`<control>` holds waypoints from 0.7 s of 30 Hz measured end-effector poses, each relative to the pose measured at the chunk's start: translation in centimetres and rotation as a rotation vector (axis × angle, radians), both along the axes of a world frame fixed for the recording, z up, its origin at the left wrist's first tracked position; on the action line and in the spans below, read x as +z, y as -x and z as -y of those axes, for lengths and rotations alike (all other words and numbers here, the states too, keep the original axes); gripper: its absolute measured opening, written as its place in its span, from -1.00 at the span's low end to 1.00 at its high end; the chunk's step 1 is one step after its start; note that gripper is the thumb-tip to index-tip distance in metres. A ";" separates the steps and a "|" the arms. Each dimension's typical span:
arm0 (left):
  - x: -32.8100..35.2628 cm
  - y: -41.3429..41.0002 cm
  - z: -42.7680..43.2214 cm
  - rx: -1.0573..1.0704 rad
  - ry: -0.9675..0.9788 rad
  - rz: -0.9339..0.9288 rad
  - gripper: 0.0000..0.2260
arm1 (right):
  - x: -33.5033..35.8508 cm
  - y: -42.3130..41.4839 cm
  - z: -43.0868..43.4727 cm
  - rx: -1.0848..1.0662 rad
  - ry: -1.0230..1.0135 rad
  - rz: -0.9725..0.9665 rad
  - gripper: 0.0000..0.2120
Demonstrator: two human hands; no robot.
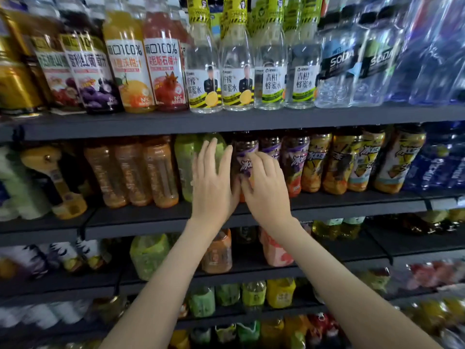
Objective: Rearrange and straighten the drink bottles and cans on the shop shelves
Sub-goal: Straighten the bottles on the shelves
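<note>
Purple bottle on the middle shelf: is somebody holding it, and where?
Yes. The right hand grips the purple-labelled bottle round its middle, over the label. The left hand holds nothing; its straight fingers lie against the green bottle beside it.

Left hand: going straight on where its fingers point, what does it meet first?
Probably the green bottle just behind the straight fingers of the left hand; depth is unclear, so it may already touch. The right hand grips the purple-label bottle beside it.
</note>
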State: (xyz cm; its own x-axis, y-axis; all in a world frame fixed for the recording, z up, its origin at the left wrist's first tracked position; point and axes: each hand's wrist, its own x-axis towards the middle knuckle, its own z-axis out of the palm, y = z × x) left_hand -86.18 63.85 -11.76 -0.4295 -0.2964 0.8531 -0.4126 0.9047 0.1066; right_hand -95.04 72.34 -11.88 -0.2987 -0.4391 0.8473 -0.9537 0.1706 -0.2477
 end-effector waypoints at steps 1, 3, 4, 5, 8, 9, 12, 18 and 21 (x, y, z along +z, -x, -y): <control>-1.1 -0.3 -0.5 -0.003 -0.024 0.023 -0.54 | -1.2 -0.3 -0.4 0.012 -0.028 0.020 -0.59; -3.3 -1.2 -1.3 -0.002 -0.122 0.084 -0.55 | -3.2 -0.9 -1.0 0.025 -0.087 0.050 -0.62; -4.5 -1.7 -1.6 -0.001 -0.179 0.115 -0.55 | -4.1 -1.2 -1.3 0.029 -0.122 0.065 -0.64; -5.7 -2.2 -1.9 0.007 -0.234 0.148 -0.56 | -5.0 -1.6 -1.5 0.034 -0.160 0.085 -0.64; -8.7 -4.3 -2.6 0.053 -0.401 0.270 -0.56 | -7.4 -2.8 -1.7 0.066 -0.252 0.137 -0.61; -9.5 -5.0 -2.7 0.065 -0.467 0.314 -0.54 | -8.2 -3.2 -1.8 0.085 -0.280 0.154 -0.61; -11.5 -7.6 -3.2 0.146 -0.632 0.392 -0.51 | -10.4 -4.7 -2.0 0.135 -0.380 0.171 -0.61; -13.0 -14.2 -5.4 0.345 -0.847 0.414 -0.58 | -13.5 -10.4 -0.9 0.289 -0.476 0.229 -0.64; -14.1 -18.7 -6.2 0.436 -0.884 0.392 -0.62 | -14.5 -14.6 -0.1 0.376 -0.519 0.273 -0.64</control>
